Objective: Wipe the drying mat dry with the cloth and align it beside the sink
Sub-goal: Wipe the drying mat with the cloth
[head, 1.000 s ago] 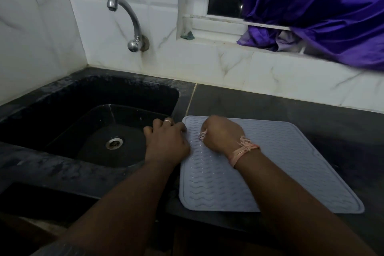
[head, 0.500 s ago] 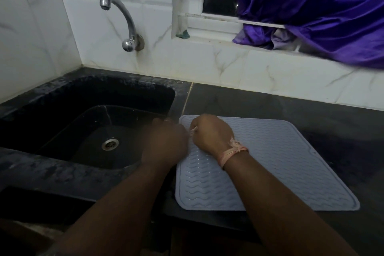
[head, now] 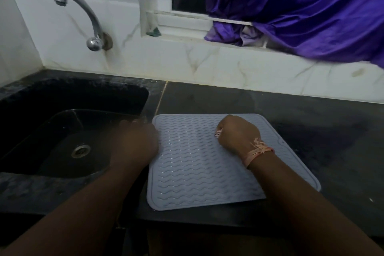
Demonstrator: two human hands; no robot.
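The light grey drying mat with wavy ribs lies on the dark counter just right of the black sink, slightly skewed. My right hand is curled in a fist on the mat's far middle part, and a bit of pinkish cloth peeks out from it. A pink thread band is tied round that wrist. My left hand sits over the mat's left edge by the sink rim. It is blurred, so its grip is unclear.
A chrome tap sticks out of the white tiled wall above the sink. A purple cloth hangs from the window grille at the back right. Dark counter extends right of the mat.
My right hand has slid to the right across the mat, away from my left hand. My left hand has stayed at the mat's left edge.
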